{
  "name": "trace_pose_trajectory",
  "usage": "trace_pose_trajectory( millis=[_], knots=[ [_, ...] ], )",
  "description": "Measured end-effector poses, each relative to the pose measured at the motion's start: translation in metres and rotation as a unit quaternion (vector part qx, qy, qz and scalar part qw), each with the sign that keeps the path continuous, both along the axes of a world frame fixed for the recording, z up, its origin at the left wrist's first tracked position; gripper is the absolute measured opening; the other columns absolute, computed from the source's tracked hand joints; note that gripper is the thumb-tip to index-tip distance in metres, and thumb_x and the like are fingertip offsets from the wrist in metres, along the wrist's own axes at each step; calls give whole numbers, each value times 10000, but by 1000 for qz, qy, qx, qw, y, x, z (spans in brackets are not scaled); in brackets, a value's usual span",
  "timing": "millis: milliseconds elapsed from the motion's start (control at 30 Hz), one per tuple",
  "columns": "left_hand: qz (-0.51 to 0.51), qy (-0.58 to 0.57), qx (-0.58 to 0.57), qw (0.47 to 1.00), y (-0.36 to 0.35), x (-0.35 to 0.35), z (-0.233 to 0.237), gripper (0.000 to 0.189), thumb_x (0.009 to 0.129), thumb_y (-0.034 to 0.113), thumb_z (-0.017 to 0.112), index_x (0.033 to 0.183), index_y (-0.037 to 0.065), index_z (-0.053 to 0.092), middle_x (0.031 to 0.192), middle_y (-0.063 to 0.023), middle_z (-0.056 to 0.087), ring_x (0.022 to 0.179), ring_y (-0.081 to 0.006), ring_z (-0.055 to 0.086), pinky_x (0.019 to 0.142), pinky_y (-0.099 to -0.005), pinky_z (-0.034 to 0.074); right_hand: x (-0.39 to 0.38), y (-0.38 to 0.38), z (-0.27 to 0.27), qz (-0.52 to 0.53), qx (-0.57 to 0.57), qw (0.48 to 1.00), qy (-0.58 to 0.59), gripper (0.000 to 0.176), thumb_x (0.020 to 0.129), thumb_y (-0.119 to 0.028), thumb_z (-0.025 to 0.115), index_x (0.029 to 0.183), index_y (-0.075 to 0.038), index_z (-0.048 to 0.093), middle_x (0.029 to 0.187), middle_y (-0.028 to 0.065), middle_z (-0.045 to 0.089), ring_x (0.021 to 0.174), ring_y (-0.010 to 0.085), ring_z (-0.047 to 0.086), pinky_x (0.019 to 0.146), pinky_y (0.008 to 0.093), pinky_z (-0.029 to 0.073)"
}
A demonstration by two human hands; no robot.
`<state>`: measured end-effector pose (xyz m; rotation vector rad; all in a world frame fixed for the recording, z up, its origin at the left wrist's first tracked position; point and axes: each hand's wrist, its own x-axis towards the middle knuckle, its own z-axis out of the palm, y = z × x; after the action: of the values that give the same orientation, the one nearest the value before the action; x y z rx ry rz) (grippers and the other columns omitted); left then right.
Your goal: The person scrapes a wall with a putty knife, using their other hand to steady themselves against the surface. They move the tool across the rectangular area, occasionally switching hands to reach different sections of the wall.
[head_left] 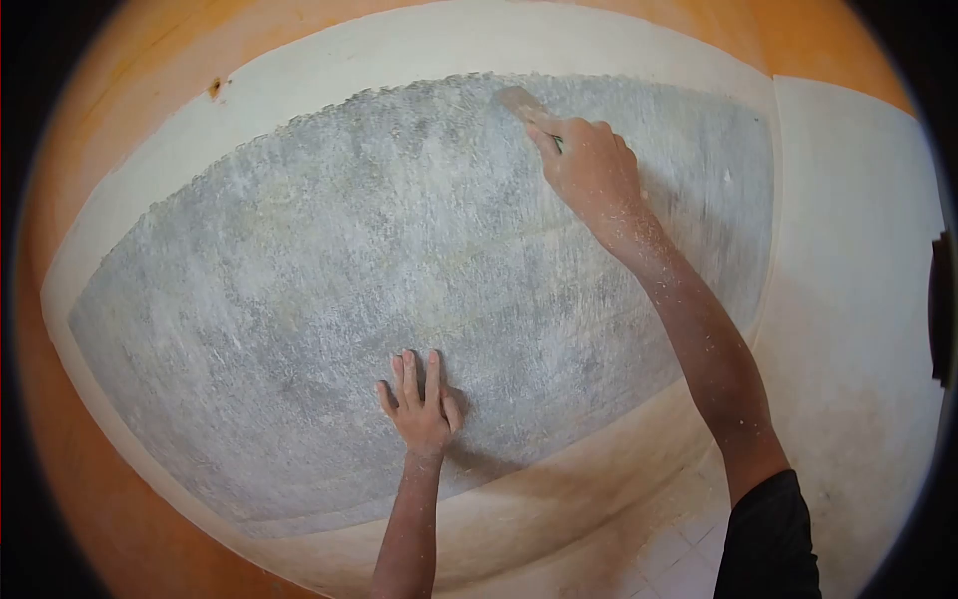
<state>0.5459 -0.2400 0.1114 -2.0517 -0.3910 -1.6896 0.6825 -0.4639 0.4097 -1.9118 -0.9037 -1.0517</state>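
Note:
A large grey scraped patch (299, 270) covers the middle of the wall, its upper edge ragged against off-white paint. Near that upper edge, my right hand (594, 170) is closed around the handle of a scraper (523, 103). The flat blade lies against the wall, by the line where grey meets off-white. Lower down, my left hand (421, 407) rests on the grey surface with its fingers spread, holding nothing. White flecks of dust dot my right hand and forearm.
An off-white painted band (399, 50) borders the patch, with orange wall (140, 60) beyond it. To the right, past a corner, stands an off-white wall (848, 220) with a dark object (940, 309) at its far edge. Floor tiles (684, 559) show at the bottom.

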Motion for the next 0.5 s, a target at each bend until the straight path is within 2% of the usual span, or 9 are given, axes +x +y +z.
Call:
trace_pose_trajectory(
  millis=[67,167,233,333,467,500],
  knots=[
    [-1,8,7,1000,3,-2,2,535,855,139,477,1379,77,564,1501,-216,410,1451,-350,312,1202,-518,57,1,3,5,14,-17,1000,21,310,1008,-286,527,1153,-84,712,815,158,710,812,294,710,715,430,565],
    [3,13,5,1000,-4,1,-2,546,850,136,476,1388,86,557,1502,-212,410,1458,-347,299,1200,-525,58,15,7,-2,-37,16,999,-33,304,1010,-273,524,1114,-60,715,817,163,710,830,291,707,729,431,563],
    [-11,18,-21,1000,-4,0,-5,552,851,139,474,1395,93,552,1510,-210,398,1461,-351,289,1199,-528,58,11,5,-9,18,16,998,-55,314,1004,-267,528,1038,-17,714,812,171,707,820,301,705,722,440,562],
    [10,30,3,999,2,1,-9,521,891,182,432,1393,121,561,1516,-200,397,1448,-335,317,1198,-539,63,2,3,11,-10,11,999,-37,315,1004,-266,526,992,-13,712,820,178,709,828,301,707,723,437,562],
    [-11,32,-35,999,-9,0,-8,564,847,139,467,1404,96,544,1525,-220,366,1466,-359,269,1198,-532,38,2,-4,3,7,-23,1000,-5,323,1007,-268,523,998,-8,713,801,173,704,823,300,706,719,433,562],
    [-7,29,-21,999,-8,3,-10,567,845,138,468,1405,96,543,1525,-222,365,1466,-358,269,1197,-535,34,5,1,5,13,-3,1000,-14,329,1008,-308,523,1065,-51,720,753,151,689,741,268,693,682,407,562]
  ],
)
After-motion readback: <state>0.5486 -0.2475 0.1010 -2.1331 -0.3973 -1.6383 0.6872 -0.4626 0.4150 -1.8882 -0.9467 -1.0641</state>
